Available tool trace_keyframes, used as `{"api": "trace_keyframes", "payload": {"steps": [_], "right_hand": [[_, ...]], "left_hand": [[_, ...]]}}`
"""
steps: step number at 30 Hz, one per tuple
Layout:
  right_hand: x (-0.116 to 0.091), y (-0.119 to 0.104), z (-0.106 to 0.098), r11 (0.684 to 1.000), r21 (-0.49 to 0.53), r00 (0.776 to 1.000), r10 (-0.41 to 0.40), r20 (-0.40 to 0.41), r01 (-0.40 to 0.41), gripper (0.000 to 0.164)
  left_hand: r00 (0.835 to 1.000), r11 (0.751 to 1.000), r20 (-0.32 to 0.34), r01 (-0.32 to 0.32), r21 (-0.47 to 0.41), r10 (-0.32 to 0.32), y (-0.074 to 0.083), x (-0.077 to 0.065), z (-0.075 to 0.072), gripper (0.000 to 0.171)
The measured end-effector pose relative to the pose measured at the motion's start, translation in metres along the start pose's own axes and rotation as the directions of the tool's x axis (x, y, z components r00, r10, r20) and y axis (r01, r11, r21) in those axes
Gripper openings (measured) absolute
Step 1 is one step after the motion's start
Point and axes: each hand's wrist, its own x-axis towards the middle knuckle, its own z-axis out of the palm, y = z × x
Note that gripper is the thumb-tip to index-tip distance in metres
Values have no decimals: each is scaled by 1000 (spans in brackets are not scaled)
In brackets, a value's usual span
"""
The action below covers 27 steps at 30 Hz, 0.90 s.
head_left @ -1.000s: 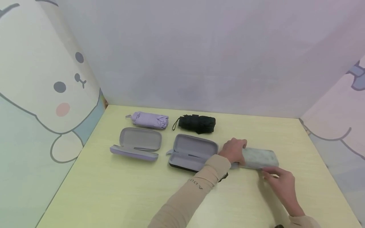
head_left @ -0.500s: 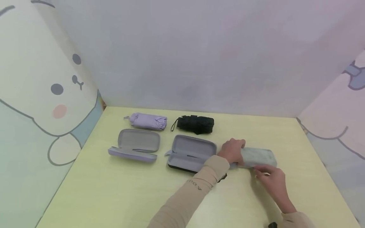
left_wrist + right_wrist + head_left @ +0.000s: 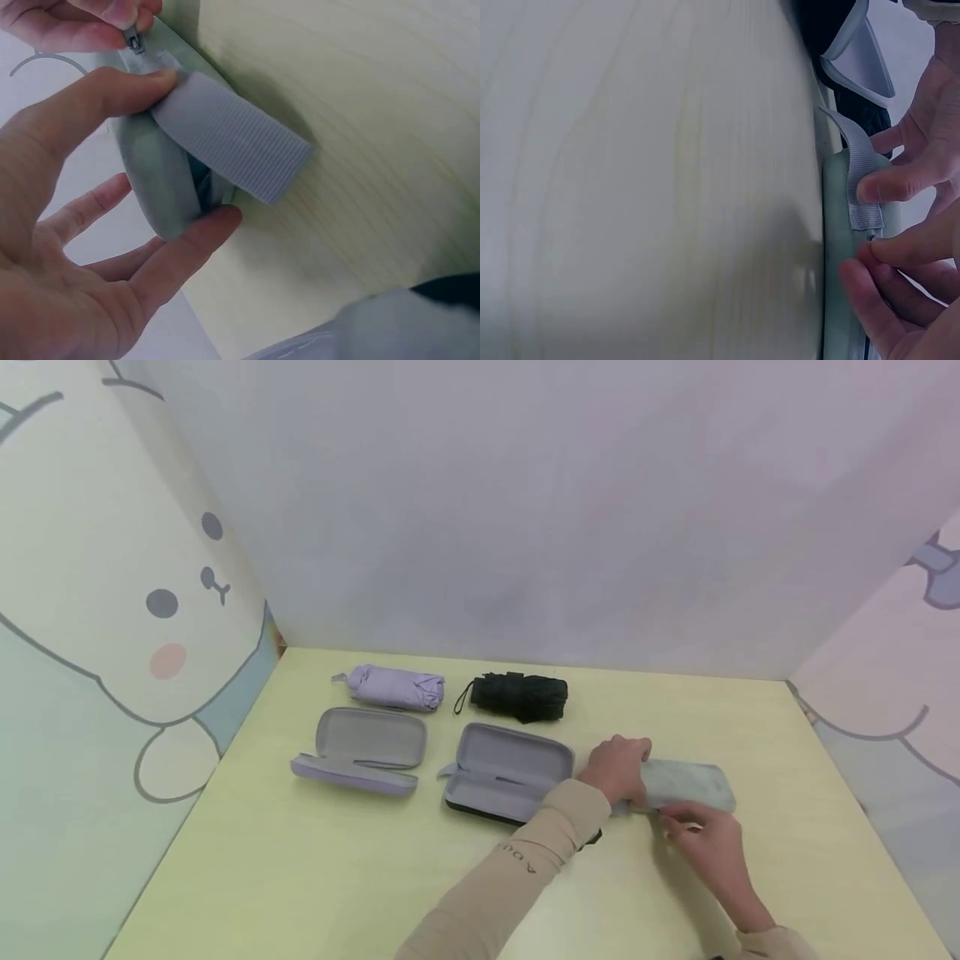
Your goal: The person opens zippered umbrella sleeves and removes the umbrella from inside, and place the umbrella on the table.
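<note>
A pale green zip case (image 3: 686, 783) lies at the right of the table. My left hand (image 3: 618, 768) grips its left end. In the left wrist view, the thumb of that hand presses the base of a grey ribbed strap (image 3: 236, 139), and its fingers hold the case's end, where a dark gap shows. At the case's front edge, my right hand (image 3: 708, 843) pinches a small zipper pull (image 3: 134, 39) between thumb and finger. The right wrist view shows the pinch close beside the strap. What is inside the case cannot be seen.
An opened grey-lined case with a dark shell (image 3: 506, 768) lies left of my left hand. Further left is an opened lilac case (image 3: 371, 737). Behind them lie a folded lilac umbrella (image 3: 396, 687) and a folded black umbrella (image 3: 519, 696). A fabric-like wall (image 3: 525, 510) borders the table's back.
My right hand has slid left along the case's front edge, from near the right end toward my left hand. The left hand keeps its grip. The head view has shifted slightly.
</note>
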Motion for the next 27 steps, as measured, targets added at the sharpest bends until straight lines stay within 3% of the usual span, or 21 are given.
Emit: {"api": "trace_keyframes", "payload": {"steps": [12,17,21,27], "right_hand": [[-2,-1,7,1000,-22,1000,-6,0,6,7],[0,-2,3,997,-53,997,-62,44,64,9],[5,-4,-6,986,-91,989,-134,66,140,12],[17,-5,-37,966,-189,982,-184,-33,175,12]], "left_hand": [[1000,1000,18,8,15,-8,3,-4,-1,46],[998,997,53,16,74,-20,5,-3,-5,52],[997,990,75,16,142,-27,9,-3,-9,56],[999,973,35,-11,232,3,15,-12,-8,54]]}}
